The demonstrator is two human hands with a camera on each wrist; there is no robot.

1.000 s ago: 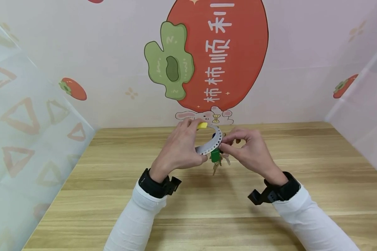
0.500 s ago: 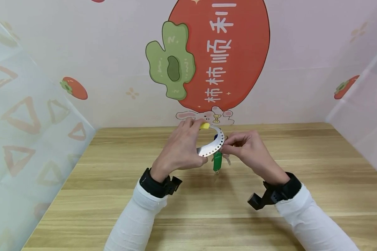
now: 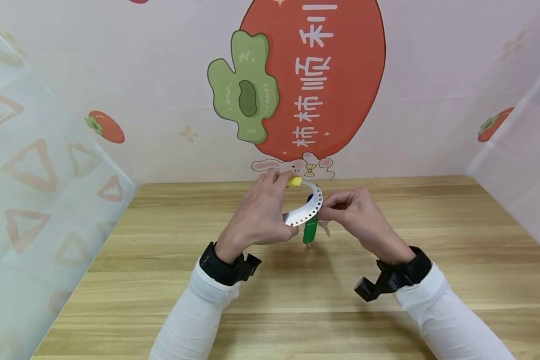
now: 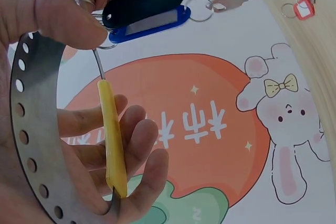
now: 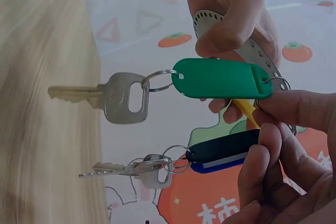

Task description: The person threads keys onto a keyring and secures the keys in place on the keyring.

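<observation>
My left hand (image 3: pixel 258 212) grips a curved metal band (image 3: pixel 305 212) with a row of holes along its edge, thumb below and fingers above. A yellow grip (image 4: pixel 113 135) on a wire spans the band's opening, behind it the curled fingers. My right hand (image 3: pixel 360 217) pinches at the small split ring (image 5: pixel 281 81) of a green key tag (image 5: pixel 218 78), right at the band's holed edge. From the tag's other end hangs a silver key (image 5: pixel 126 98). Black (image 4: pixel 147 3) and blue (image 4: pixel 152 24) key tags, with keys attached, dangle beside my right fingers.
Below the hands lies a wooden tabletop (image 3: pixel 270 320). A printed backdrop (image 3: pixel 171 75) stands behind it. A red key tag (image 4: pixel 303 9) with a key overlaps the tabletop in the left wrist view.
The green key tag has swung down and now hangs at full length below the band, its key less visible in the head view. Both hands have shifted slightly right.
</observation>
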